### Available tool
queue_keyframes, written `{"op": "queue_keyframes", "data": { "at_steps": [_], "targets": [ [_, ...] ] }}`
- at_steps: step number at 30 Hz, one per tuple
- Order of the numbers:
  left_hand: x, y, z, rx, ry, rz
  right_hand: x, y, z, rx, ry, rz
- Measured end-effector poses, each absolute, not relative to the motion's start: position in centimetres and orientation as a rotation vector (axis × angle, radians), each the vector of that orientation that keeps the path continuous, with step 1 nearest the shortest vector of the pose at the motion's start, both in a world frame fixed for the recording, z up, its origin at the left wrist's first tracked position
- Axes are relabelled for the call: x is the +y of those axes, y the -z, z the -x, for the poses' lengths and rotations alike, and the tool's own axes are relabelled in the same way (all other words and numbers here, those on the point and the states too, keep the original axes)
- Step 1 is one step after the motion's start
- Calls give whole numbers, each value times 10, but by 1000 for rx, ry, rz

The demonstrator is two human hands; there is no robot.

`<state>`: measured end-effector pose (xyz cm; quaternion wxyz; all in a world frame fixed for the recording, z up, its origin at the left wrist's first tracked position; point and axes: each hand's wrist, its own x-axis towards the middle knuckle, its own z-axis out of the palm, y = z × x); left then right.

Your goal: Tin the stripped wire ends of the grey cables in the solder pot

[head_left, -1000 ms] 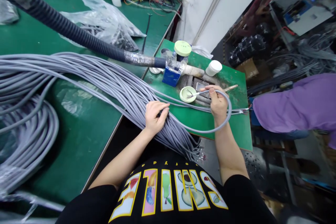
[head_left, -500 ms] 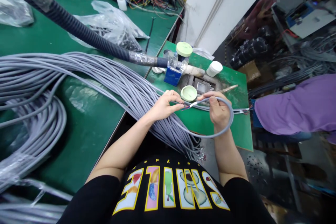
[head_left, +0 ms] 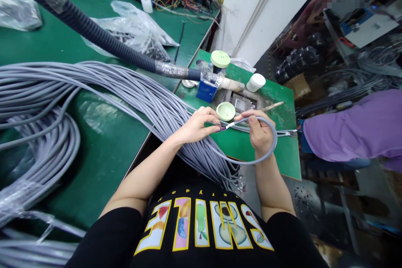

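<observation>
My right hand (head_left: 261, 133) is closed around a grey cable (head_left: 274, 134), which loops past the wrist and back to the left. Its stripped end, with a white section and thin coloured wires (head_left: 222, 128), points toward my left hand (head_left: 201, 124). The fingers of my left hand are pinched on those wires. Just beyond the fingertips stands a small light-green dish (head_left: 225, 111). A solder pot (head_left: 241, 105) with a square bright surface is set in the green bench behind it. Under my left forearm runs a thick bundle of grey cables (head_left: 150, 100).
A ribbed extraction hose (head_left: 116, 46) crosses from upper left to a blue box (head_left: 206, 91). A white cup (head_left: 256, 82), a green-lidded jar (head_left: 220, 59) and a wooden stick (head_left: 272, 106) are on the small bench. Someone in a purple garment (head_left: 351, 125) is at the right.
The coloured wires at my left fingertips look gathered closer together. Both hands stay almost in place, and the cable loop has shifted slightly left.
</observation>
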<state>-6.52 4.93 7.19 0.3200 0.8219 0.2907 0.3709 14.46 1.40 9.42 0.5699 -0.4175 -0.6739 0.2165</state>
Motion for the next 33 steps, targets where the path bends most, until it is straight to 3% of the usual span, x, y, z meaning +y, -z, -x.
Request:
{"op": "queue_keyframes", "data": {
  "at_steps": [16,28,33],
  "targets": [
    [39,-76,65,1041,-1100,-2531,13,-95,-147,-1619,-527,1010],
    [36,-48,56,961,-1211,-1948,15,-92,-146,-1526,-436,1046],
    [36,-39,60,1024,-1329,-1982,25,-95,-154,-1556,-373,1069]
  ]
}}
